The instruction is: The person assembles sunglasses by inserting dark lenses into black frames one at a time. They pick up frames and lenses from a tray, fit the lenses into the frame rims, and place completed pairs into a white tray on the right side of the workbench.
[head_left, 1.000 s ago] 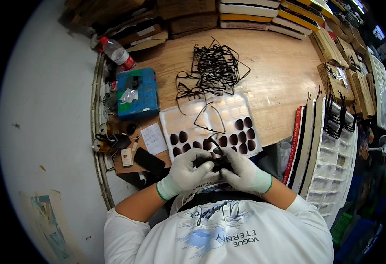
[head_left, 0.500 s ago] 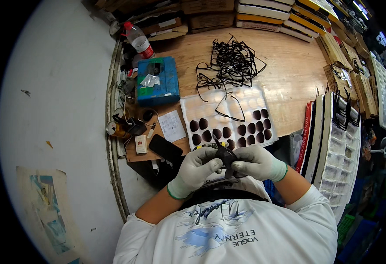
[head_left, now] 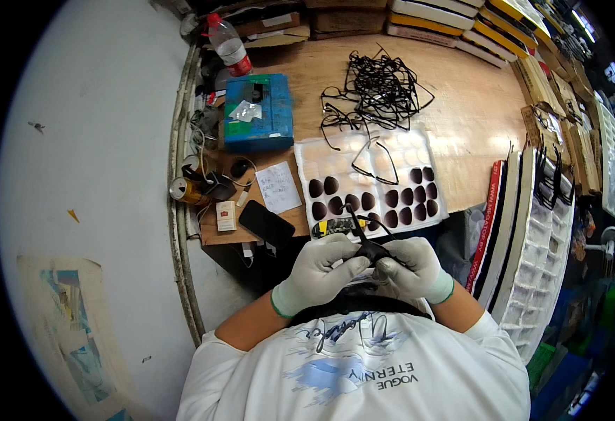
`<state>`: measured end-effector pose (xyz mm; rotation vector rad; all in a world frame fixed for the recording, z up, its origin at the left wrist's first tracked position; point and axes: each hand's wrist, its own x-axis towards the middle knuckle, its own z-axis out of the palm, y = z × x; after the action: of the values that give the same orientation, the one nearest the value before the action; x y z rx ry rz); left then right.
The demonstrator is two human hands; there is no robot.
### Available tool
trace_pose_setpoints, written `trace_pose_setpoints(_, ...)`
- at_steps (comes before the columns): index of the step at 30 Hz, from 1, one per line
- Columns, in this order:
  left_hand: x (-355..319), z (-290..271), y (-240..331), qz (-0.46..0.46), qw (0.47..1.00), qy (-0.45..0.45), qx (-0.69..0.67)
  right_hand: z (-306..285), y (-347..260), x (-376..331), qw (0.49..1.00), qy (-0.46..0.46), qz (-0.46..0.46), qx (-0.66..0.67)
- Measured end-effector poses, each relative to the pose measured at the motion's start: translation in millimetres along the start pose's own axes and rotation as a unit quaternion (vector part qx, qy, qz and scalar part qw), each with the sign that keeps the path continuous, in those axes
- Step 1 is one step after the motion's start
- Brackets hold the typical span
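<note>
Both my hands wear pale gloves with green cuffs and meet close in front of my shirt. Between them is a pair of dark glasses (head_left: pixel 373 251), its thin temples pointing away from me over the table edge. My left hand (head_left: pixel 327 270) pinches one side with thumb and fingers. On the other side, my right hand (head_left: pixel 413 266) is closed round the frame. The gloves partly cover the glasses. Just beyond lies a white lens tray (head_left: pixel 434 151) with several dark round lenses (head_left: pixel 406 196) in its pockets. A single black frame (head_left: pixel 377 168) rests on the tray.
A tangled heap of black frames (head_left: pixel 384 84) lies farther back. At left are a blue box (head_left: pixel 269 116), a bottle (head_left: pixel 230 49), a phone (head_left: pixel 267 223), a small carton (head_left: pixel 225 215), a paper note (head_left: pixel 279 186) and a can (head_left: pixel 183 190). Upright white trays (head_left: pixel 525 281) stand at right.
The glasses have turned in my hands, so both temples now point up toward the tray. My right hand has come slightly lower. The whole view has shifted a little.
</note>
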<state>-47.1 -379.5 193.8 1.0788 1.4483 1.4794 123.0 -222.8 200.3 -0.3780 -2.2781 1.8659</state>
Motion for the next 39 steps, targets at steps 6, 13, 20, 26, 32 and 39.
trace_pose_setpoints(6,5,0,-5,-0.010,0.999,-0.035,-0.010,-1,-9,3,0.998,0.038,0.030,0.051)
trace_pose_setpoints(13,23,20,-15,-0.004,0.997,0.033,0.063,-6,7,0,0.996,0.069,0.044,-0.045)
trace_pose_setpoints(20,67,25,-17,-0.045,0.995,-0.087,-0.008,-48,26,0,0.992,-0.029,0.064,0.107)
trace_pose_setpoints(26,146,38,-48,0.014,0.983,-0.132,0.131,-122,37,7,0.991,-0.021,0.118,-0.052)
trace_pose_setpoints(32,202,33,-180,0.043,0.776,-0.133,0.615,-222,205,-3,0.871,0.197,0.183,-0.410)
trace_pose_setpoints(39,187,22,-171,0.054,0.847,-0.043,0.527,-261,292,-9,0.818,0.127,0.280,-0.487)
